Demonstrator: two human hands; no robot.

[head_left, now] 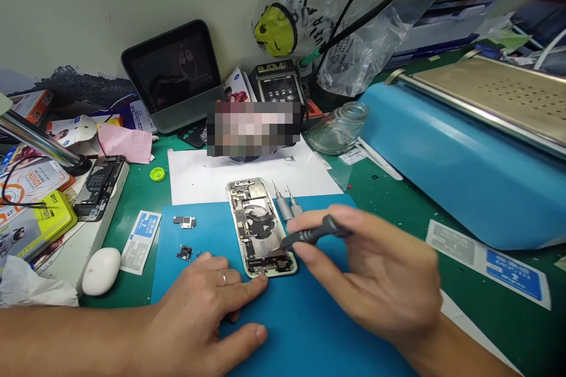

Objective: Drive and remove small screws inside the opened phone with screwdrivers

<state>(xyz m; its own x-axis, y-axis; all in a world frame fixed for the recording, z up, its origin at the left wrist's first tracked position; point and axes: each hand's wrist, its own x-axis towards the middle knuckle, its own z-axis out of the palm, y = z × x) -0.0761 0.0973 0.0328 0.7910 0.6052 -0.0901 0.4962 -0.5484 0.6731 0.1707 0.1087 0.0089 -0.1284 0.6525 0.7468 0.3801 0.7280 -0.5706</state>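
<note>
An opened phone (270, 247) lies on the blue mat (283, 330), its inner parts and a dark round patch exposed. My left hand (207, 300) holds nothing, with fingers apart. Its index fingertip rests on the phone's bottom edge. My right hand (371, 271) is closed around a black-handled pry tool (313, 234), whose thin tip reaches the lower inside of the phone. Whether that tip touches a part I cannot tell. Two silver screwdrivers (283, 205) lie beside the phone, partly behind my right hand. Small phone parts (184, 222) sit left of it.
White paper (194, 171) lies behind the mat. Another opened phone (99, 185), a white earbud case (101, 271) and a green cap (157, 174) are on the left. Behind stand a dark display (172, 76) and a glass jar (338, 129). A blue machine (433, 159) occupies the right.
</note>
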